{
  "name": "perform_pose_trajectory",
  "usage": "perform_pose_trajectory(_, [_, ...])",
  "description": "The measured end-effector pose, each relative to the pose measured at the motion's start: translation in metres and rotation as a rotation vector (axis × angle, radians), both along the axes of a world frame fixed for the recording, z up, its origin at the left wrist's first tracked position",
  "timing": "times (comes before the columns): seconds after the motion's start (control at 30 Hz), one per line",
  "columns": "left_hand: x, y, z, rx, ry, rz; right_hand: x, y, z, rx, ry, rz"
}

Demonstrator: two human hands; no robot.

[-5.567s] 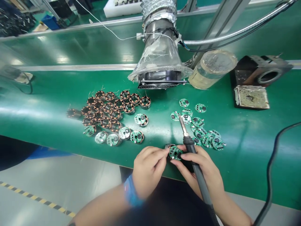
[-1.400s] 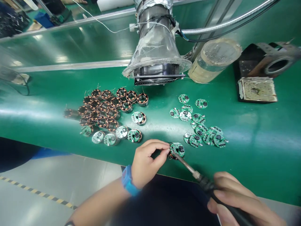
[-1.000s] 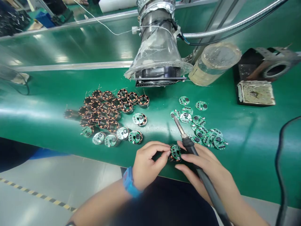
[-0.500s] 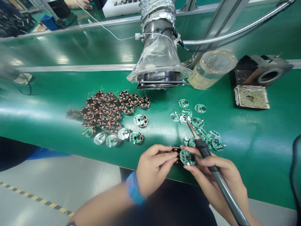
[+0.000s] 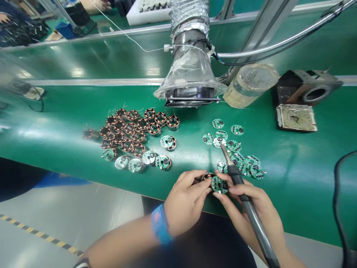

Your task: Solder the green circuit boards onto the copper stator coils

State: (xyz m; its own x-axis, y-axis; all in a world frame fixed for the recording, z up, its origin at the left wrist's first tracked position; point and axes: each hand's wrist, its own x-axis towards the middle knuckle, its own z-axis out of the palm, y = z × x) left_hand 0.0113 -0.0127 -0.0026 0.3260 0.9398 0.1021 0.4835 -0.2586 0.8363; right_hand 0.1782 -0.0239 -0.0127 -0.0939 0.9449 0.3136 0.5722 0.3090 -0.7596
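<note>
My left hand, with a blue band at its wrist, pinches a copper-wound motor stator at the table's near edge. Fingers hide much of that stator. Against its right side sits a round green circuit board, tilted to face me and gripped by my right hand. The same hand also keeps a soldering iron between thumb and fingers, its tip pointing up and away over loose circuit boards. Whether the board touches the stator, I cannot tell.
Several copper stators stand in a group at the left, some nearer ones topped with boards. A fume hood with a fan hangs behind. To the right are a cloudy plastic jar, an iron stand with sponge and a black cable.
The circuit board and the right hand with the soldering iron have shifted slightly left, closer to the stator. The whole view has moved a little. Both hands keep their holds.
</note>
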Motion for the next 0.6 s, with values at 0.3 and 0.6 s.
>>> perform_pose_trajectory(0.3, [-0.01,-0.015,-0.007,-0.303,-0.313,-0.006,-0.01,0.004,0.006,0.106,-0.29,0.048])
perform_pose_trajectory(0.6, [-0.071,0.057,0.043,0.292,0.365,0.18,-0.006,0.005,-0.004,0.208,-0.321,0.077])
